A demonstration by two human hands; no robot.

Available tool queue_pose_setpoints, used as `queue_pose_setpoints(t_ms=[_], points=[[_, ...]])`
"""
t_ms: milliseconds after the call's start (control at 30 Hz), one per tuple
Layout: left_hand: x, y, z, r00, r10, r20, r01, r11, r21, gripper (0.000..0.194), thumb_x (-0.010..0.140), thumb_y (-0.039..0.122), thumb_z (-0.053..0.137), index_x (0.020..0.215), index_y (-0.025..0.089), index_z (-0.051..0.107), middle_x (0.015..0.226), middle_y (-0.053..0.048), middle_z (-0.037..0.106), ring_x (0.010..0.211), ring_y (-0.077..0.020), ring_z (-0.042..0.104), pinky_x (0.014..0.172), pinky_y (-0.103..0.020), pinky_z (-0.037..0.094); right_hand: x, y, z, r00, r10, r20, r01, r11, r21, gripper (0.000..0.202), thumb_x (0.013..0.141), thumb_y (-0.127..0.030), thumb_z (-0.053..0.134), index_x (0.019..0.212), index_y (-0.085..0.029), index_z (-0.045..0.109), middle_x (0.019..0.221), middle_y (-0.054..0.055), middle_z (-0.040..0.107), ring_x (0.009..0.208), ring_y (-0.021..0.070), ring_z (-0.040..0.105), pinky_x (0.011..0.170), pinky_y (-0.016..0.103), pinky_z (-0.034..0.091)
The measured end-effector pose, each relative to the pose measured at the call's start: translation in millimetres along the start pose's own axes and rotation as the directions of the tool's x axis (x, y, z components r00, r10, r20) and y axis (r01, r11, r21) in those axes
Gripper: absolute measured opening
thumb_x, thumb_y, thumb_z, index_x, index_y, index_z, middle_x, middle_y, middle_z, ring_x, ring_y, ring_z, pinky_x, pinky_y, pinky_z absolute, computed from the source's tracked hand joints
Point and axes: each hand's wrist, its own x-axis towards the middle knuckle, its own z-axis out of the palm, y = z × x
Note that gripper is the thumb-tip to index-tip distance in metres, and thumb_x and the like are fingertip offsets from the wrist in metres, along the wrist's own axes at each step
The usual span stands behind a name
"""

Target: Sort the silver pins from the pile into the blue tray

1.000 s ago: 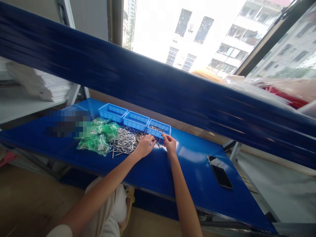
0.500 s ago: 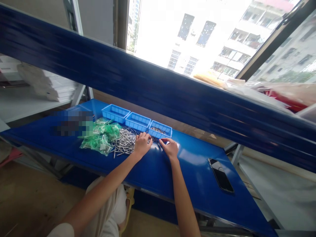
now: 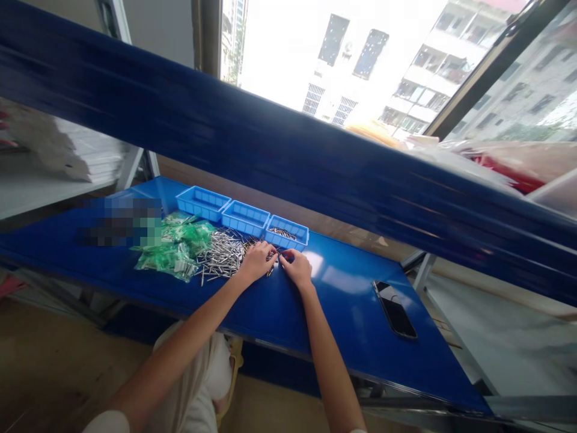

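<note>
Steel pins (image 3: 223, 255) lie in a loose heap on the blue bench (image 3: 342, 313). Left hand (image 3: 258, 261) rests palm down on the heap's right edge, fingers curled over pins; whether it grips any, cannot tell. Right hand (image 3: 295, 269) is just beside it, fingertips meeting the left's over a few stray pins; its pinch is too small to make out.

Behind the hands, three blue trays (image 3: 243, 215) stand in a row, touching. The right tray (image 3: 288, 232) holds some pins; contents of the other two cannot be seen. Left of the heap, a pile of green bags (image 3: 174, 246) touches the pins. Further left a patch of the bench is blurred out.

Phone (image 3: 394, 308) lies flat, screen dark, well apart on the right side of the bench. No brand or writing is legible anywhere.

Blue beam (image 3: 279, 150) runs slantwise above the bench, motion-blurred, and hides the wall behind the trays. Above it, a window (image 3: 342, 60) shows overexposed buildings. White stacks (image 3: 67, 150) on a shelf at left are cut off by the frame. Bench's right end runs out of view.
</note>
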Motion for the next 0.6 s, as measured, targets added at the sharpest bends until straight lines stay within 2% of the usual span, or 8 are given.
queue_pose_setpoints(t_ms=[67, 167, 333, 433, 533, 600], points=[[-0.6, -1.9, 1.6, 1.0, 0.006, 0.007, -0.006, 1.0, 0.02, 0.014, 0.08, 0.028, 0.045, 0.083, 0.02, 0.058, 0.087, -0.004, 0.058, 0.088, -0.0199, 0.051, 0.079, -0.034, 0.038, 0.7, 1.5, 1.6, 1.0, -0.003, -0.024, 0.004, 1.0, 0.018, 0.02, 0.074, -0.038, 0.056, 0.086, -0.026, 0.065, 0.081, 0.0, 0.066, 0.077, 0.0197, 0.06, 0.064, 0.027, 0.042], [-1.0, -3.8, 2.3, 0.999, -0.054, -0.006, 0.054, 0.997, 0.046, 0.014, 0.078, 0.024, 0.047, 0.085, 0.02, 0.058, 0.089, -0.005, 0.059, 0.09, -0.0214, 0.052, 0.079, -0.036, 0.038, 2.3, 4.2, 3.9, 0.999, 0.007, -0.037, -0.005, 0.998, 0.06, 0.02, 0.075, -0.039, 0.055, 0.087, -0.027, 0.066, 0.081, 0.0, 0.067, 0.077, 0.0195, 0.06, 0.064, 0.027, 0.042], [0.5, -2.8, -2.5, 0.985, -0.141, -0.1, 0.144, 0.989, 0.019, 0.018, 0.08, 0.02, 0.044, 0.093, 0.019, 0.056, 0.093, -0.006, 0.059, 0.092, -0.0216, 0.052, 0.079, -0.036, 0.037, 4.4, 5.0, 4.4, 0.997, 0.023, -0.08, -0.01, 0.989, 0.15, 0.022, 0.075, -0.041, 0.055, 0.088, -0.027, 0.066, 0.082, -0.001, 0.068, 0.067, 0.0167, 0.059, 0.061, 0.027, 0.042], [1.5, -1.4, -4.9, 0.985, -0.112, -0.13, 0.108, 0.994, -0.035, 0.021, 0.085, 0.028, 0.039, 0.096, 0.02, 0.056, 0.095, -0.005, 0.059, 0.094, -0.0206, 0.052, 0.08, -0.035, 0.036, 5.5, 3.5, 4.6, 0.994, 0.04, -0.103, -0.016, 0.974, 0.224, 0.025, 0.074, -0.044, 0.056, 0.087, -0.026, 0.067, 0.08, -0.001, 0.068, 0.064, 0.0161, 0.059, 0.06, 0.027, 0.043], [1.1, -0.5, -4.7, 0.994, -0.058, -0.088, 0.052, 0.996, -0.073, 0.026, 0.088, 0.033, 0.034, 0.098, 0.021, 0.055, 0.097, -0.004, 0.059, 0.094, -0.0193, 0.052, 0.081, -0.034, 0.035, 7.7, 1.5, 7.0, 0.993, 0.044, -0.107, -0.001, 0.928, 0.373, 0.027, 0.071, -0.042, 0.058, 0.086, -0.022, 0.068, 0.08, 0.002, 0.068, 0.067, 0.0166, 0.06, 0.063, 0.027, 0.045], [0.4, -0.2, -3.7, 0.998, -0.041, -0.055, 0.037, 0.997, -0.074, 0.028, 0.089, 0.035, 0.033, 0.1, 0.021, 0.054, 0.097, -0.004, 0.059, 0.094, -0.019, 0.052, 0.081, -0.034, 0.035, 9.5, -0.3, 9.2, 0.992, 0.05, -0.112, 0.013, 0.866, 0.5, 0.029, 0.069, -0.041, 0.06, 0.087, -0.018, 0.068, 0.081, 0.005, 0.068, 0.073, 0.0178, 0.061, 0.064, 0.027, 0.047]])
